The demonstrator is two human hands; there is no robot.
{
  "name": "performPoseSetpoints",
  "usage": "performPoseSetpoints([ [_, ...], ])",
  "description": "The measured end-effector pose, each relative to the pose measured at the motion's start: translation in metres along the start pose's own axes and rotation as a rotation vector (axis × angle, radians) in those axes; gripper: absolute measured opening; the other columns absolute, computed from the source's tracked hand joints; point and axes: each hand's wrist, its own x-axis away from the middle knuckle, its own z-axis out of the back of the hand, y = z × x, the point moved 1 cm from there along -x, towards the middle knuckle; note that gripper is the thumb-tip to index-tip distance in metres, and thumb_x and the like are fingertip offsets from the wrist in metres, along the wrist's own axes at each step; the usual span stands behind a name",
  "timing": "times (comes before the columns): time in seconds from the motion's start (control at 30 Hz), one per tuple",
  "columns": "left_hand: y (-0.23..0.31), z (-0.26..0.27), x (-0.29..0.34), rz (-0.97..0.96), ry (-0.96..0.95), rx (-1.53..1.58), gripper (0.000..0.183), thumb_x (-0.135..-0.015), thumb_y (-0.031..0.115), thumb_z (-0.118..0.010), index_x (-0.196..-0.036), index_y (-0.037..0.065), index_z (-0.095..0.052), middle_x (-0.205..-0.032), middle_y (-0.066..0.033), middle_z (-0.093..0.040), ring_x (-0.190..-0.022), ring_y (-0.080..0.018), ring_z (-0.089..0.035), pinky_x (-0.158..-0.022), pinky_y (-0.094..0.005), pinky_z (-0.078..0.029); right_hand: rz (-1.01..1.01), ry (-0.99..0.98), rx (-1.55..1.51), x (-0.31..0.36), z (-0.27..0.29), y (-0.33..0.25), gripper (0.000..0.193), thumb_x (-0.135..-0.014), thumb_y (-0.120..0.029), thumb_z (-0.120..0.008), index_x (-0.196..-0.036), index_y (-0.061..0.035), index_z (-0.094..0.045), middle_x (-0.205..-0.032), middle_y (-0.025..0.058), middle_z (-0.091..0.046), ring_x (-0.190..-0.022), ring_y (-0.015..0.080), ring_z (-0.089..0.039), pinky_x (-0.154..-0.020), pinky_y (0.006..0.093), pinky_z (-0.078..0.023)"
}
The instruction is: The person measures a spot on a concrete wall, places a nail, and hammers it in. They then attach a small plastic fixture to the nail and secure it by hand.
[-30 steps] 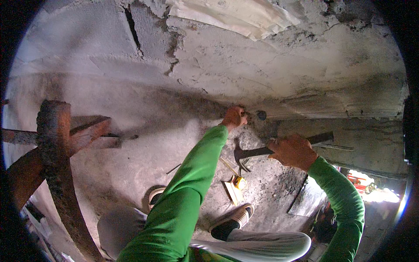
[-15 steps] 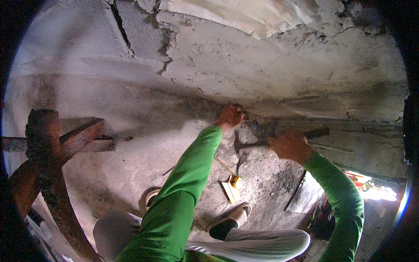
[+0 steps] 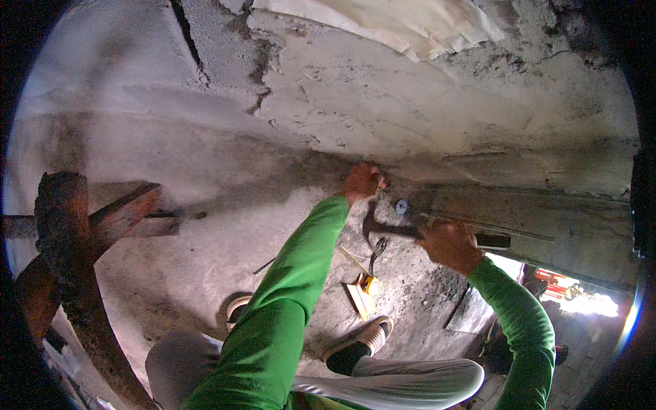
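Between the hands, right hand (image 3: 447,244) grips hammer (image 3: 383,229); left hand (image 3: 361,183) just beside.

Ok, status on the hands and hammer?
Left hand pressed against the wooden beam. Right hand grips hammer, head near left hand. Nothing between them.

Rough cracked plaster wall (image 3: 355,96), weathered wooden beam (image 3: 519,222), rusty metal frame (image 3: 65,273).

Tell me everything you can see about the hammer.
The hammer is a claw hammer with a dark metal head and a dark handle. The right hand grips the handle, which lies roughly level. The head sits at its left end, just below the left hand, close to the wooden beam.
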Motion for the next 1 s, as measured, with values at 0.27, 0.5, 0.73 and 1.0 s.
performPoseSetpoints([
  [0.27,-0.008,0.001,-0.002,-0.026,-0.036,-0.058,0.023,-0.095,0.028,-0.064,-0.099,0.005,-0.067,-0.087,-0.0131,-0.074,-0.078,-0.0247,-0.070,-0.072,-0.0406,-0.054,-0.307,-0.287,-0.160,0.002,-0.011,-0.007,0.041,-0.089,-0.048,-0.064,-0.112,-0.0147,-0.063,-0.078,0.0143,-0.065,-0.070,0.0313,-0.069,-0.057,0.0486,-0.054],
  [0.5,0.023,0.008,0.010,-0.022,0.102,-0.320,0.019,-0.083,0.024,-0.065,-0.076,0.008,-0.073,-0.077,-0.0171,-0.071,-0.075,-0.0329,-0.070,-0.073,-0.0435,-0.055,-0.053,-0.100,-0.209,0.007,-0.017,-0.034,0.038,-0.094,-0.042,-0.057,-0.123,-0.0171,-0.059,-0.088,0.0127,-0.067,-0.083,0.0326,-0.068,-0.064,0.0513,-0.054],
  [0.73,-0.003,0.001,-0.002,-0.120,0.087,-0.295,0.021,-0.083,0.023,-0.064,-0.081,0.004,-0.071,-0.080,-0.0160,-0.073,-0.076,-0.0292,-0.072,-0.072,-0.0411,-0.056,-0.248,0.098,-0.116,0.016,-0.025,-0.027,0.035,-0.091,-0.040,-0.063,-0.114,-0.0143,-0.063,-0.089,0.0143,-0.068,-0.076,0.0312,-0.069,-0.062,0.0495,-0.054],
  [1.0,-0.010,0.001,-0.002,-0.123,0.045,-0.125,0.024,-0.086,0.020,-0.059,-0.082,0.000,-0.071,-0.080,-0.0122,-0.074,-0.075,-0.0290,-0.073,-0.076,-0.0388,-0.056,-0.203,-0.136,-0.152,0.003,-0.024,-0.018,0.033,-0.088,-0.036,-0.065,-0.107,-0.0100,-0.062,-0.077,0.0129,-0.066,-0.062,0.0284,-0.065,-0.051,0.0438,-0.052],
])
